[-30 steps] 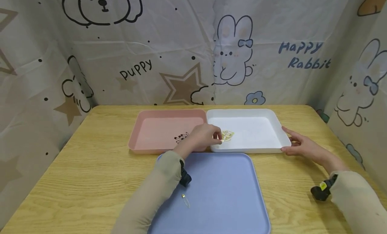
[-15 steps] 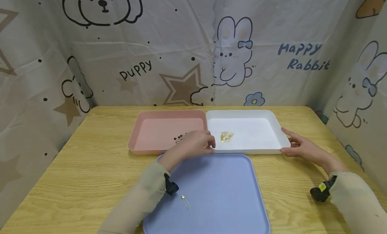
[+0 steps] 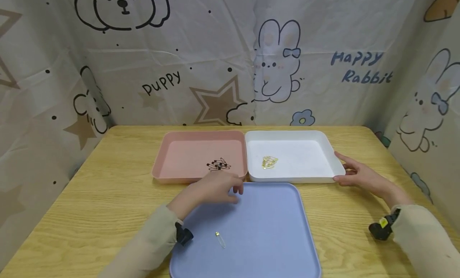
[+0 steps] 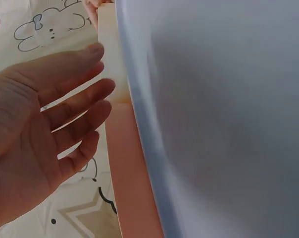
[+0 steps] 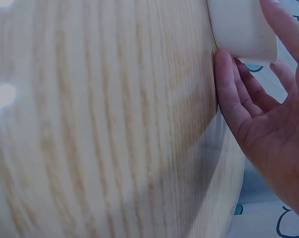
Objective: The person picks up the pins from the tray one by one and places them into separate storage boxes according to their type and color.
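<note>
My left hand (image 3: 217,187) hovers over the far left part of the blue tray (image 3: 266,230). In the left wrist view its fingers (image 4: 82,119) are spread, loosely bent, and hold nothing. One gold safety pin (image 3: 220,239) lies on the blue tray, nearer to me. My right hand (image 3: 364,179) rests against the right end of the white tray (image 3: 302,150), thumb by its near corner and fingers along its side. Several gold safety pins (image 3: 269,162) lie in a small pile inside that tray. A cluster of black safety pins (image 3: 218,164) sits in the pink tray (image 3: 194,150).
The pink and white trays stand side by side at the back of the wooden table (image 3: 100,198), directly behind the blue tray. A printed cloth (image 3: 215,50) hangs behind and at both sides.
My left hand has drawn back from the gold pins in the white tray, leftward and toward me, over the blue tray, uncovering the black pins. My right hand stays at the white tray.
</note>
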The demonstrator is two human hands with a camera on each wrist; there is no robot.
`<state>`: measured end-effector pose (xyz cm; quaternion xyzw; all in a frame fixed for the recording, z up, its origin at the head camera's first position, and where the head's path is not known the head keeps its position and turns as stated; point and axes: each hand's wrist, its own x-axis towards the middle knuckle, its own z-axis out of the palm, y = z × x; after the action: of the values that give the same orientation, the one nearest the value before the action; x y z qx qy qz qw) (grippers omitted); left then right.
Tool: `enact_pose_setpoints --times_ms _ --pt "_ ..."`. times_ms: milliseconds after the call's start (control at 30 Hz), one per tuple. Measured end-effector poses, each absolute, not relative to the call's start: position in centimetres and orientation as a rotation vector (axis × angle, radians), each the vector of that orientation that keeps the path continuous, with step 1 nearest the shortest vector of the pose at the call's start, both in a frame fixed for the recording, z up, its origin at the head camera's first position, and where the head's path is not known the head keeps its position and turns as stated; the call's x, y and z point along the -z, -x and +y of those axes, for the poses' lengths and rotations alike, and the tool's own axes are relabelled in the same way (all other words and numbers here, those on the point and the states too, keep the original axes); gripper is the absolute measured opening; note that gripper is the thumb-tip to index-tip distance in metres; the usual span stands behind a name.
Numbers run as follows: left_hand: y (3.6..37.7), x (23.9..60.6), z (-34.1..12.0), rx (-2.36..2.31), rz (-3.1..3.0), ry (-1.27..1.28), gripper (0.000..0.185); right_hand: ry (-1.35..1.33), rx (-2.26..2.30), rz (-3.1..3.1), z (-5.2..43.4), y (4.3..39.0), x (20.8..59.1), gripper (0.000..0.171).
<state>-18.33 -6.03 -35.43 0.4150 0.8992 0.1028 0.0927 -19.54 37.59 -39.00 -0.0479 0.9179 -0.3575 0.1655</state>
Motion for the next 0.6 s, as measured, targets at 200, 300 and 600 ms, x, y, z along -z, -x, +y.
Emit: enact_pose_setpoints --times_ms 200,300,600 --pt "17.1 35.6 -7.1 -0.306 2.522 -1.275 0.015 0.148 1.016 2.611 37.6 19.5 39.0 0.087" --pt "16.5 35.9 -7.5 -0.278 2.457 -1.281 0.014 0.148 1.021 2.607 37.6 19.5 39.0 0.087" --pt "14.8 36.0 -7.7 -0.214 2.313 -1.255 0.019 0.145 1.029 2.606 37.6 19.6 39.1 0.087"
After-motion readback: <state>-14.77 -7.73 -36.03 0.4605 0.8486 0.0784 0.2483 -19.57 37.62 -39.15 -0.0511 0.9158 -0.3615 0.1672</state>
